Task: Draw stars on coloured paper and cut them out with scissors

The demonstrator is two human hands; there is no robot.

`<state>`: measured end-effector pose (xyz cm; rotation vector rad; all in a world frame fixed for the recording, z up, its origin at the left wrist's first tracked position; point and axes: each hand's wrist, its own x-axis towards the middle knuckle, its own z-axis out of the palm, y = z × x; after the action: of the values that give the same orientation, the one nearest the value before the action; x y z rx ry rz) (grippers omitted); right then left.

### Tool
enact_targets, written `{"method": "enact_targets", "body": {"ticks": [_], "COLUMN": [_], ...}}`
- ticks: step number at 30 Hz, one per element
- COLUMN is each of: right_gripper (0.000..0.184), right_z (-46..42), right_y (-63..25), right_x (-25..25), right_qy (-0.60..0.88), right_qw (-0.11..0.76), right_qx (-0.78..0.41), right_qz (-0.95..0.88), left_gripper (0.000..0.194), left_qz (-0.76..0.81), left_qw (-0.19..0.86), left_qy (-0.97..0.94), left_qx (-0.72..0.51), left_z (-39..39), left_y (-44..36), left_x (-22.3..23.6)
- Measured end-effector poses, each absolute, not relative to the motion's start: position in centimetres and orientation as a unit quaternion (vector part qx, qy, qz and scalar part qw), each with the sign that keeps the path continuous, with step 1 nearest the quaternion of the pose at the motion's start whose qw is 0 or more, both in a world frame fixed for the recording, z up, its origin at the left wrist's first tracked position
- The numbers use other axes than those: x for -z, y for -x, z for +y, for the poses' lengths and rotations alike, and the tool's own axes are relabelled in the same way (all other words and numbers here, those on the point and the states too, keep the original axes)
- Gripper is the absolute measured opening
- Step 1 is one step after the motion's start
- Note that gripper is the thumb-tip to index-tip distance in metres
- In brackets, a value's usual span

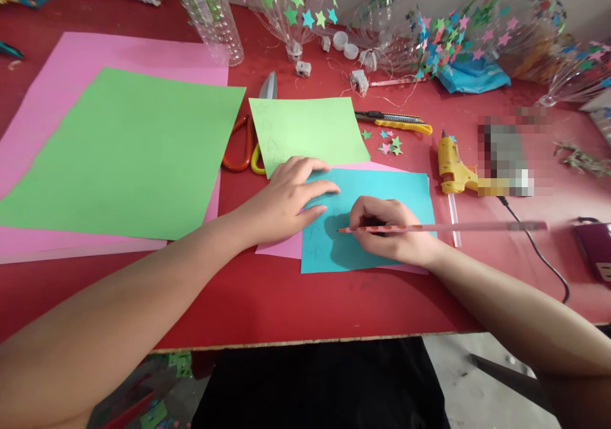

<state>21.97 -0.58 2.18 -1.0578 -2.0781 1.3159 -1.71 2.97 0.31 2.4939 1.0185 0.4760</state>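
Observation:
A sheet of blue paper lies before me on top of pink paper, with faint pencil marks on its left part. My right hand is closed round a pink pencil, whose tip points left, at or just above the blue sheet. Fingers apart, my left hand rests on the left edge of the blue sheet and holds nothing. Its back edge meets a light green sheet, which also bears faint pencil lines.
Green paper over pink sheets lies left. Scissors are partly under the light green sheet. A utility knife, paper stars and a yellow glue gun with a cord lie right. Star-covered clear plastic pieces stand behind.

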Motion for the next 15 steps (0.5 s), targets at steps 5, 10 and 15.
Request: {"method": "enact_targets", "body": {"ticks": [5, 10, 15], "right_gripper": [0.012, 0.012, 0.012], "right_z": [-0.62, -0.59, -0.55], "right_y": [-21.99, -22.03, -21.94], "right_x": [-1.33, -1.15, -1.34], "right_qy": [0.376, 0.366, 0.375], "right_qw": [0.255, 0.245, 0.228], "right_qx": [-0.443, -0.452, -0.472], "right_qz": [-0.773, -0.776, -0.765], "left_gripper": [0.036, 0.032, 0.033], "left_qz": [0.356, 0.337, 0.339], "left_qw": [0.216, 0.219, 0.217], "left_qy": [-0.892, -0.898, -0.9], "left_qx": [-0.175, -0.178, -0.166], "left_z": [2.93, 2.81, 2.86], "left_y": [1.62, 1.59, 1.59], "left_x": [-0.33, -0.51, -0.53]}}
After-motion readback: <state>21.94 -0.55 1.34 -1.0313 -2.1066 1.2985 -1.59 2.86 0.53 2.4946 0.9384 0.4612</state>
